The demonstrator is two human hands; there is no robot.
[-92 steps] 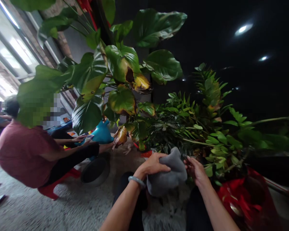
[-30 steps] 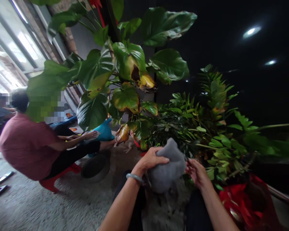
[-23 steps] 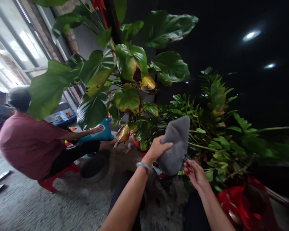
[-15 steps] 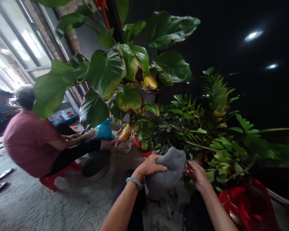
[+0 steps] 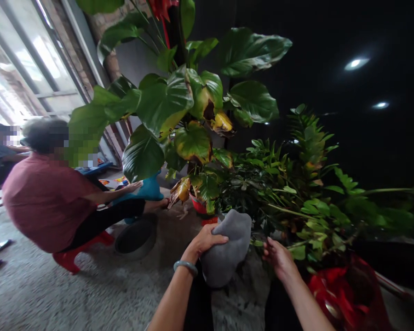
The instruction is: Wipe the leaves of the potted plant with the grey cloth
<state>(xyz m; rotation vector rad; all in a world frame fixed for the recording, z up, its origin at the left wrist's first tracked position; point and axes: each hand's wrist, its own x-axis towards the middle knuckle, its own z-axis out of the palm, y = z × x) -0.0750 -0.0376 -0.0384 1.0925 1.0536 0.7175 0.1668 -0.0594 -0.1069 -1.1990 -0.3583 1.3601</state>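
Note:
My left hand [image 5: 207,241], with a pale bangle on its wrist, grips a soft grey piece of cloth [image 5: 229,248]. The thumb lies across its near face, and the other fingers are hidden behind it. To the right of the cloth and apart from it is my right hand [image 5: 278,257], its fingers curled together in front of the low green leaves [image 5: 298,252]. Whether anything small is between those fingertips I cannot make out.
A large-leaved plant [image 5: 165,99] rises ahead, and bushy potted plants [image 5: 262,170] stand to its right. A red wrapped pot [image 5: 348,289] is at the lower right. At left, a person in a pink shirt [image 5: 48,197] sits on a red stool [image 5: 67,259] near a dark basin [image 5: 136,239].
My left hand and the grey cloth have shifted slightly left. My right hand, close to the cloth's edge before, is now farther from it. The view has turned a little.

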